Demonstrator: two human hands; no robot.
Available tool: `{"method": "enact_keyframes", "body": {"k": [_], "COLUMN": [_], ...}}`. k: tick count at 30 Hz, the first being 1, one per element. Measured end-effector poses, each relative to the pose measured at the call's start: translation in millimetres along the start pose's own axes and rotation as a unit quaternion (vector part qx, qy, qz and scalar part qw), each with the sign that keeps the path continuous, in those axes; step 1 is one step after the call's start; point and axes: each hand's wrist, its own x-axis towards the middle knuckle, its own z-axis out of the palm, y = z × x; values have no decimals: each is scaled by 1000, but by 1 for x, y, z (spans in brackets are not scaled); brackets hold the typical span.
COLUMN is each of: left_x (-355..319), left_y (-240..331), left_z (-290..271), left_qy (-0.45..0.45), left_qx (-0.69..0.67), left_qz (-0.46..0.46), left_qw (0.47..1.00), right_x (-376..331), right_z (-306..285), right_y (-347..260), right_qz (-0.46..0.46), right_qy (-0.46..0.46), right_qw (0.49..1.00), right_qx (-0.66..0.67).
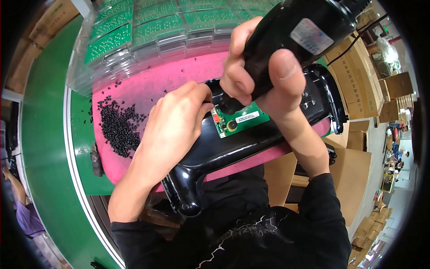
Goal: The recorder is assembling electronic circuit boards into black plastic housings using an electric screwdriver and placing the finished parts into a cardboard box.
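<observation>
My right hand wraps round a black electric screwdriver with a pale label, its nose pointing down at a green circuit board. The board lies in a glossy black plastic housing and carries a red connector, a round black part and a white label strip. At the board's left corner my left hand is closed, thumb and forefinger pinched together; what they hold, if anything, is hidden. The screwdriver's tip is out of sight behind its body and my fingers.
A heap of small black screws lies on the pink mat at left. Clear plastic trays of green boards are stacked at the back. Cardboard boxes stand at right. A person in purple is at far left.
</observation>
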Motion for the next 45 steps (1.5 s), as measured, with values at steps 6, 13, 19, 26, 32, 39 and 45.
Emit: {"method": "enact_keyframes", "body": {"k": [6, 13, 19, 26, 32, 39, 45], "left_x": [0, 1, 6, 6, 7, 7, 4], "left_y": [6, 6, 10, 10, 7, 4, 4], "left_z": [-4, -5, -5, -5, 0, 2, -4], "left_qy": [-38, -90, -35, -84, 21, 65, 31], "left_qx": [4, -16, -132, -195, -109, -129, -57], "left_qz": [-18, -19, 55, 4, 45, 43, 13], "left_qw": [999, 996, 989, 977, 993, 989, 998], "right_x": [-7, -22, -20, -33, -39, -39, -32], "right_z": [2, 1, -6, -2, 4, 14, 10], "right_y": [-2, -16, -56, -43, -52, -40, -32], "right_qz": [-4, -56, -115, -50, 62, 96, 121], "right_qy": [-29, 18, -49, 20, 49, 21, -66], "right_qw": [1000, 998, 990, 990, 997, 994, 989], "right_qx": [-1, 28, 65, 127, -21, 49, 53]}}
